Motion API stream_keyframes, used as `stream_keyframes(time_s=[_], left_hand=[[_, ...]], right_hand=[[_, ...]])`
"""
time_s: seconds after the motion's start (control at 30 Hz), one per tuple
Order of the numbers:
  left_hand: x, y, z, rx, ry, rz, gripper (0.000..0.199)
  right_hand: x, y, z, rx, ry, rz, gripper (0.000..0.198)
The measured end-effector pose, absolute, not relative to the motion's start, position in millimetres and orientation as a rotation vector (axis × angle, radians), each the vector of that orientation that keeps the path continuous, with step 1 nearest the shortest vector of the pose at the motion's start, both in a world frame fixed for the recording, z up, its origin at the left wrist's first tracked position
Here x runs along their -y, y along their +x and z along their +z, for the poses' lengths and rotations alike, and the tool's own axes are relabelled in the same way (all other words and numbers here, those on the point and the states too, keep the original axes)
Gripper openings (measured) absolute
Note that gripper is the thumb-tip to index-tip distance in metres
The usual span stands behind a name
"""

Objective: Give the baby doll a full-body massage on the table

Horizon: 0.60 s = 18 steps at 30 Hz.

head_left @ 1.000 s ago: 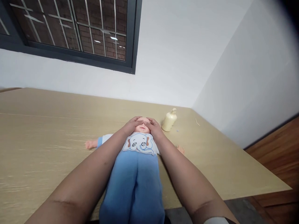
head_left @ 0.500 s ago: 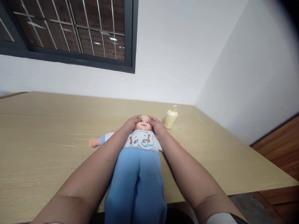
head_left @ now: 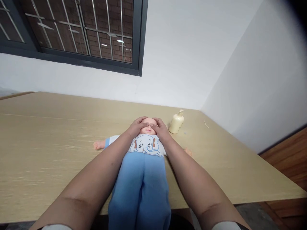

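Note:
A baby doll [head_left: 144, 172] lies on its back on the wooden table, dressed in blue trousers and a white top with an elephant bib print. Its legs point toward me and hang past the near edge. My left hand [head_left: 137, 127] cups the left side of the doll's head, fingers curved round it and thumb across the face. On the other side my right hand [head_left: 161, 128] holds the head the same way. Both thumbs cover the doll's eyes; its mouth and forehead show between my hands. The doll's arms stretch out sideways, partly hidden behind my forearms.
A cream pump bottle [head_left: 177, 122] stands on the table [head_left: 59, 127] just right of the doll's head. Farther right lies a thin pale strip [head_left: 206, 124]. White walls rise behind and to the right, with a barred window [head_left: 83, 28] at upper left.
My thumbs have moved inward over the doll's face and now hide its eyes, which showed before. The view has shifted slightly; doll and bottle stay in place.

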State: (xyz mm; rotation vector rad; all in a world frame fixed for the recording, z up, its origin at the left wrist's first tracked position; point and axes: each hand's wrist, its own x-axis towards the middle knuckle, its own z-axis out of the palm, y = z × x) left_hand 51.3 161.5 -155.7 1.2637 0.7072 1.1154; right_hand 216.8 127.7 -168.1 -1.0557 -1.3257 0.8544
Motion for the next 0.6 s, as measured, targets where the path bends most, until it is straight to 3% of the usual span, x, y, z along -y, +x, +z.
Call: stream_keyframes(time_s=[0.2, 0.4, 0.6], left_hand=[[-157.4, 53.0, -150.3, -0.812, 1.295, 1.147, 0.05], [-158.3, 51.4, -151.6, -0.79, 1.25, 1.106, 0.044], [-166.6, 52.3, -160.3, -0.716, 1.202, 1.101, 0.044]], right_hand=[[-132.4, 216.5, -169.2, 1.319, -1.121, 0.799, 0.047], [-132.6, 212.2, -169.6, 1.134, -1.033, 1.023, 0.037], [-122.2, 211.7, -160.4, 0.918, -0.881, 1.355, 0.056]])
